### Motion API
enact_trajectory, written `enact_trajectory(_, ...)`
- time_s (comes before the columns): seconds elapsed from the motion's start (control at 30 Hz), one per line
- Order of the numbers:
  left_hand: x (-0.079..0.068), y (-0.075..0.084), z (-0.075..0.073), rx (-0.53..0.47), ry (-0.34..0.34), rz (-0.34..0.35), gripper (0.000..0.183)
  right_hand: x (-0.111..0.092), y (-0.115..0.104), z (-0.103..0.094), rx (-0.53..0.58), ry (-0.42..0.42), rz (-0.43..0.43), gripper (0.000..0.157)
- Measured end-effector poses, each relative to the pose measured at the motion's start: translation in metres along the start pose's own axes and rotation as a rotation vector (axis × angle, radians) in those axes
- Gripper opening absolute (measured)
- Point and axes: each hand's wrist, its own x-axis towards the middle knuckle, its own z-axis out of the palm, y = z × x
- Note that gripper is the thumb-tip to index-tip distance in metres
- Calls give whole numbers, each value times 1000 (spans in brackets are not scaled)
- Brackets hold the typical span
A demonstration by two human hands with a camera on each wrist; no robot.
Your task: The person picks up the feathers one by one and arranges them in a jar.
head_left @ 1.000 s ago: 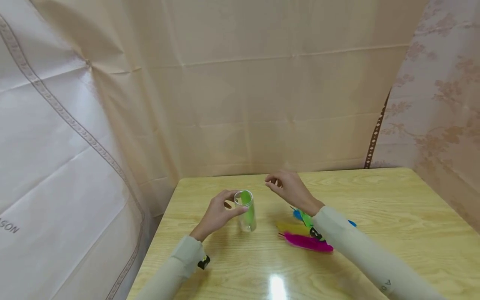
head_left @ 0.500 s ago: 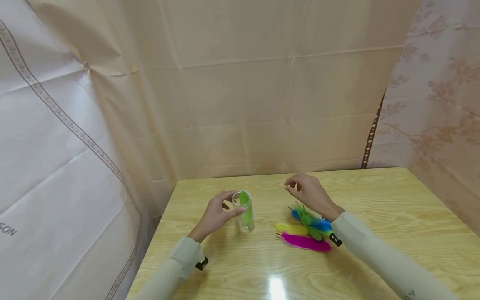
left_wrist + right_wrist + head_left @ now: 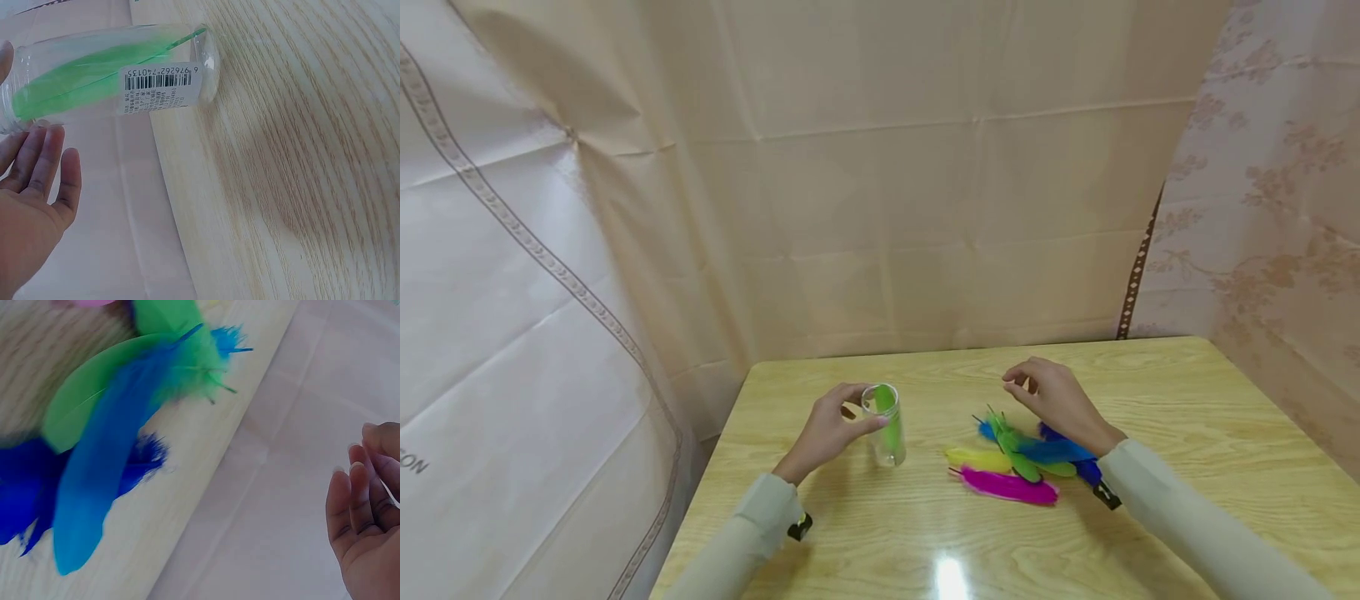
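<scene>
My left hand (image 3: pixel 827 433) grips a clear jar (image 3: pixel 891 446) near its rim, thumb on the near side and fingers behind. The jar is upright, and inside it leans a green feather (image 3: pixel 75 78). A white barcode label (image 3: pixel 159 84) shows on the jar's wall. My right hand (image 3: pixel 1060 404) hovers above a pile of feathers, fingers loosely bent, with nothing visible in them. The pile has a light blue feather (image 3: pixel 94 487) over dark blue feathers (image 3: pixel 31 481) and green feathers (image 3: pixel 81 403). Beside these lie a yellow feather (image 3: pixel 979 459) and a magenta feather (image 3: pixel 1009 486).
All this is on a wood-grain table (image 3: pixel 865 542), whose far edge meets a beige cloth hanging (image 3: pixel 865 233). Pale cloth also hangs at the left and a floral cloth (image 3: pixel 1277 225) at the right.
My right hand has moved right, away from the jar and over the feathers, uncovering more of the blue and green ones. My left hand stays on the jar.
</scene>
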Motion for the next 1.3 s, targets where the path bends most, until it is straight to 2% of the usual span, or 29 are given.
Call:
enact_trajectory(0.63,-1,2,2,-2,-2,5,53,-41,30,-16,-62,3,52,6)
enact_trajectory(1.0,0,2,-1,4,4,2,54,-54,41,-22,-77,20,71,10)
enact_trajectory(1.3,-1,1,0,1,1,-12,54,-68,46,-24,-72,-41,131,13)
